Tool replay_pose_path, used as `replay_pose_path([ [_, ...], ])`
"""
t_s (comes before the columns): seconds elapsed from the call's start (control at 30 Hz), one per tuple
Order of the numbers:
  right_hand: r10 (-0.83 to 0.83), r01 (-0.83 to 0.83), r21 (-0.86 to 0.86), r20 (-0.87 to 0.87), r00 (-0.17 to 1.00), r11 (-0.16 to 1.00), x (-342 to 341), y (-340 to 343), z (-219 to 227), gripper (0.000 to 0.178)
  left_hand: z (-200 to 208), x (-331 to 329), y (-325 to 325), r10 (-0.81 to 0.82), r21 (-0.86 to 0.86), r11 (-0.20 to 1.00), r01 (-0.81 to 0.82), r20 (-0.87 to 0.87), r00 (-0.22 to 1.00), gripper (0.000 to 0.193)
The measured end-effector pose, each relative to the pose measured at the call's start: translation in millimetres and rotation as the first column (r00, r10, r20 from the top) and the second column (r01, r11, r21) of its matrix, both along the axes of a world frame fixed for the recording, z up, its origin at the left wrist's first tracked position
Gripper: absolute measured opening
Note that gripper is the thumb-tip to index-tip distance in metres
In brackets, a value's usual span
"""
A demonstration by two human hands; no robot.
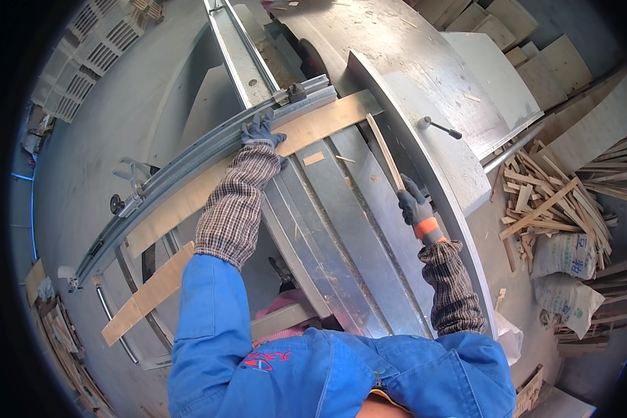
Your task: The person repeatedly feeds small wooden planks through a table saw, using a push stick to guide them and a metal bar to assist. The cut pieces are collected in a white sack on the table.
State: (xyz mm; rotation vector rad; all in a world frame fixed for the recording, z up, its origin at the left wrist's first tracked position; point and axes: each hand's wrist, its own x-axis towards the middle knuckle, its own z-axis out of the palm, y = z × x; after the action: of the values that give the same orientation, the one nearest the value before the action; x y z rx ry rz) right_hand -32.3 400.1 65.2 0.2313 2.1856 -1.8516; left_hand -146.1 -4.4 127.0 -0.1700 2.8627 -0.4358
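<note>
A long plywood board (327,124) lies slantwise on the metal saw table (359,209), along the aluminium crosscut fence (209,143). My gloved left hand (261,130) grips this board against the fence, fingers over the fence edge. In my gloved right hand (414,203) is a thin wooden stick (384,150), whose far tip reaches the board's right end. A small wood offcut (313,159) and a thin sliver (345,159) lie on the table just below the board. Another plywood strip (150,292) is left of my left forearm.
A long metal rip fence (425,150) runs along the right, with a black-handled lever (442,128) beyond it. Scrap wood strips (547,198) and white sacks (564,254) are heaped at right. Plywood sheets (564,63) lean at the far right; pallets (90,52) stand far left.
</note>
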Motion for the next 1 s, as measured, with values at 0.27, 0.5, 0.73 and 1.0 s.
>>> replay_pose_path([
  [0.27,-0.061,0.081,-0.138,0.147,0.987,0.987,-7.0,-13.3,20.0,0.054,26.0,2.6,18.9,0.029,0.052,0.998,-0.031,0.048,0.998,0.084],
  [0.5,-0.085,0.092,-0.043,0.134,0.987,0.995,-16.5,-18.0,30.0,0.053,16.3,1.0,17.3,0.013,0.071,0.997,-0.011,-0.018,1.0,0.082],
  [0.73,-0.09,0.097,-0.081,0.092,0.992,0.992,-25.1,-17.1,18.9,0.053,14.7,-5.1,16.0,-0.01,0.054,0.998,0.013,-0.057,0.998,0.077],
  [1.0,-0.073,0.075,0.043,-0.042,0.996,0.996,-39.8,-19.1,-0.6,0.053,16.6,-8.0,13.1,0.019,0.057,0.998,-0.015,-0.062,0.998,0.079],
])
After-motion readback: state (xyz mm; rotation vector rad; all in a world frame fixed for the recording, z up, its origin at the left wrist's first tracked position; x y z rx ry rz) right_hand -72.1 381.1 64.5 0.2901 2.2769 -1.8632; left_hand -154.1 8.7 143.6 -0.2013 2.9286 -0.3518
